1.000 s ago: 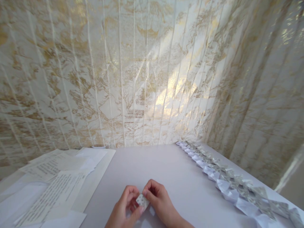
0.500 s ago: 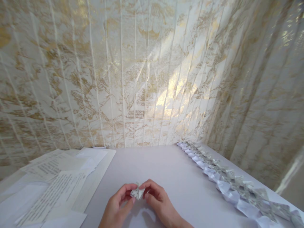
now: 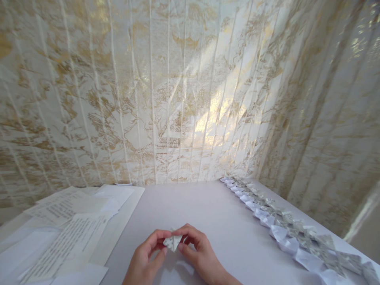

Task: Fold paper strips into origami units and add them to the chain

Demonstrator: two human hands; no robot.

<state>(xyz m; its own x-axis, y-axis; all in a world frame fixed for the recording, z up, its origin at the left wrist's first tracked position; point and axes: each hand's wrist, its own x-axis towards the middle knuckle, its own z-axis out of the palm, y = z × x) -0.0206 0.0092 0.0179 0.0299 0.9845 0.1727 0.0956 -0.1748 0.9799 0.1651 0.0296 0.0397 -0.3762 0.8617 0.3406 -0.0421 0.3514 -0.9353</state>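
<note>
A small folded paper piece (image 3: pixel 173 243), whitish with grey print and a crease down its middle, is held up just over the table. My left hand (image 3: pixel 147 255) pinches its left side between thumb and fingers. On the other side my right hand (image 3: pixel 198 249) grips the right edge, thumb below and forefinger along the top. Both hands are closed on the same piece, and the fingertips hide its outer corners.
Loose printed and blank sheets (image 3: pixel 67 241) lie piled on the left of the white table (image 3: pixel 178 206). Rows of folded paper pieces (image 3: pixel 280 237), some plain white and some printed, run along the right side. A gold-patterned curtain (image 3: pixel 142 99) hangs behind.
The folded paper has turned slightly between the fingers, and its front faces look flatter and wider. My right thumb has shifted a little to the left; my left hand is almost still.
</note>
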